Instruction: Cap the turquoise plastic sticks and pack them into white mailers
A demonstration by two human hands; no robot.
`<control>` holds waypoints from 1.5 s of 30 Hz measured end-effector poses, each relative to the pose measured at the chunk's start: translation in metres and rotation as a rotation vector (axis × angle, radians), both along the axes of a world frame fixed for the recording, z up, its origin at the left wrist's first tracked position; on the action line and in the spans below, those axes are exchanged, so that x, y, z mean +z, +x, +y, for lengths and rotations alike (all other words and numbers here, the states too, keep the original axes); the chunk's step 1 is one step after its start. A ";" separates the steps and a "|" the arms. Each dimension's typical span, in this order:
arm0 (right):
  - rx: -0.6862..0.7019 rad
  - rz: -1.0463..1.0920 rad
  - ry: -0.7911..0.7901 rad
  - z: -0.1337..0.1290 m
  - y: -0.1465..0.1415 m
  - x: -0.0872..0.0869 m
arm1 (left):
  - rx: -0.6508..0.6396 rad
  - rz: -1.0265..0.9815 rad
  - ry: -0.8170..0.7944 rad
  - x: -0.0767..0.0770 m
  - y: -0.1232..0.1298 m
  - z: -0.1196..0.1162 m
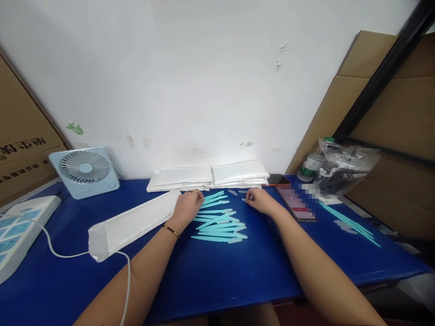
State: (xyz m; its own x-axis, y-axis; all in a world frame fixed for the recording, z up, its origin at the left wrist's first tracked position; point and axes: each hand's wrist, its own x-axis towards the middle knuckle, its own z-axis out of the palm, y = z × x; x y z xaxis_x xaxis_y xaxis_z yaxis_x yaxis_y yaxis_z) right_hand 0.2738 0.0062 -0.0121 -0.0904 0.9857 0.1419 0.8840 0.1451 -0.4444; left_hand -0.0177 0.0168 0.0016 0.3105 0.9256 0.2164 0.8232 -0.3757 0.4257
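Several thin turquoise sticks (217, 228) with pale caps at their right ends lie fanned in a rough column on the blue table. My left hand (189, 206) is at the far left end of the column, its fingers bent over the upper sticks; what its fingertips hold is hidden. To the right, my right hand (258, 200) has its thumb and fingers pressed together around a small clear cap (244, 200). A few more small clear pieces (232, 193) lie just beyond, between the hands. A long white padded sleeve (136, 222) rests left of my left hand.
White packets (183, 176) are stacked along the wall. A blue fan (84, 170), a power strip (20, 235) and a white cable are at the left. Rightward are a phone (295, 203), more turquoise sticks (353, 224), a bottle (311, 166) and a plastic bag (346, 167).
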 end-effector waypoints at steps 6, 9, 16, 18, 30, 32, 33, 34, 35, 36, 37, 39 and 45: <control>0.128 0.800 0.038 -0.008 -0.022 0.016 | -0.107 -0.255 -0.133 0.000 0.001 -0.003; 0.186 1.017 0.030 -0.013 -0.037 0.022 | -0.131 -0.293 -0.161 -0.001 0.004 -0.004; 0.241 1.040 -0.005 -0.016 -0.048 0.020 | -0.141 -0.284 -0.172 0.000 0.008 -0.005; 0.245 1.054 -0.020 -0.016 -0.048 0.020 | -0.142 -0.291 -0.177 0.001 0.008 -0.006; 0.210 1.101 0.000 -0.017 -0.045 0.023 | -0.151 -0.292 -0.180 0.002 0.007 -0.006; 0.212 1.096 0.016 -0.017 -0.045 0.023 | -0.154 -0.287 -0.177 0.002 0.006 -0.005; 0.218 1.088 0.018 -0.017 -0.046 0.024 | -0.156 -0.286 -0.178 0.002 0.006 -0.005; 0.226 1.078 0.013 -0.018 -0.047 0.024 | -0.159 -0.286 -0.179 0.002 0.007 -0.006; 0.237 1.066 0.000 -0.018 -0.048 0.023 | -0.161 -0.287 -0.178 0.002 0.007 -0.006; 0.248 1.055 -0.019 -0.018 -0.049 0.023 | -0.165 -0.285 -0.176 0.003 0.008 -0.007; 0.257 1.050 -0.039 -0.018 -0.051 0.023 | -0.167 -0.279 -0.174 0.004 0.009 -0.008; 0.264 1.046 -0.075 -0.020 -0.055 0.022 | -0.170 -0.259 -0.167 0.007 0.010 -0.011; 0.292 0.966 -0.190 -0.023 -0.055 0.023 | -0.183 -0.186 -0.201 0.014 0.011 -0.018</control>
